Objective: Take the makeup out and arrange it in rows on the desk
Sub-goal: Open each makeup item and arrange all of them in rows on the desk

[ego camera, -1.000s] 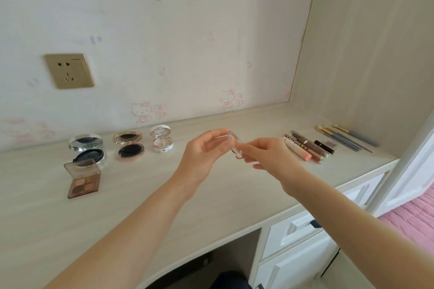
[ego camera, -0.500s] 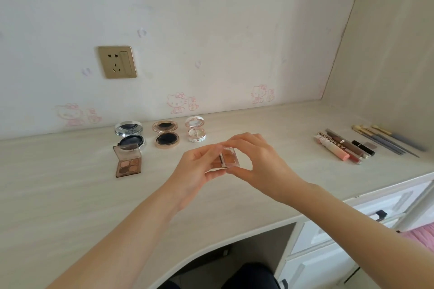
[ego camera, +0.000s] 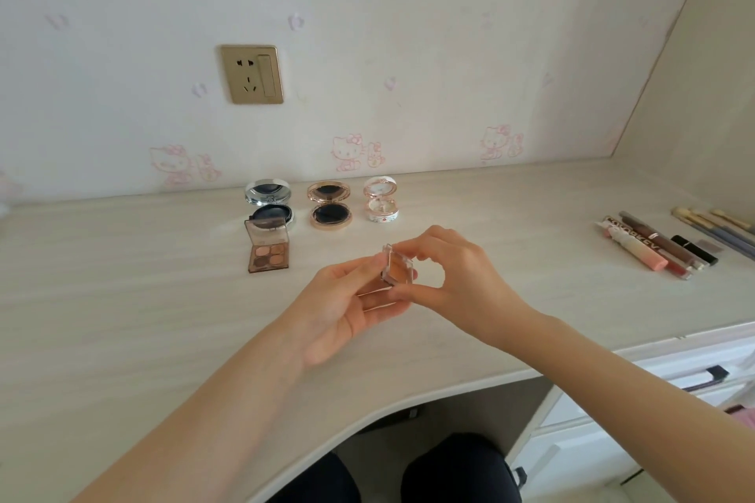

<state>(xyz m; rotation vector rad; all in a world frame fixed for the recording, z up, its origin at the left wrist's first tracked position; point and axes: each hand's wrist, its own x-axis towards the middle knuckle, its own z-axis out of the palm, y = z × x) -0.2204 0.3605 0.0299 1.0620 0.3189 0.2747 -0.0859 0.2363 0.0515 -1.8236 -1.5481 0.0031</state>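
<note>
A small square clear case with an orange-brown pan (ego camera: pixel 398 269) hangs above the desk (ego camera: pixel 122 298) between both hands, its clear lid hinged open. My left hand (ego camera: pixel 343 310) pinches the lid from below and my right hand (ego camera: pixel 453 278) pinches the pan part from the right. Behind it stand open, side by side, a silver round compact (ego camera: pixel 269 204), a rose-gold compact (ego camera: pixel 330 205) and a small white compact (ego camera: pixel 380 204). An open brown eyeshadow palette (ego camera: pixel 268 248) lies in front of the silver compact.
At the far right of the desk lie several lip tubes and pencils (ego camera: pixel 653 247) side by side, with brushes (ego camera: pixel 719 223) beyond them. A gold wall socket (ego camera: pixel 252 73) sits above. White drawers (ego camera: pixel 694 376) are under the desk's right end; my knees show below.
The view has swung left and down. Both hands brought the small case nearer and lower over the desk, and its lid now stands open, showing the pan.
</note>
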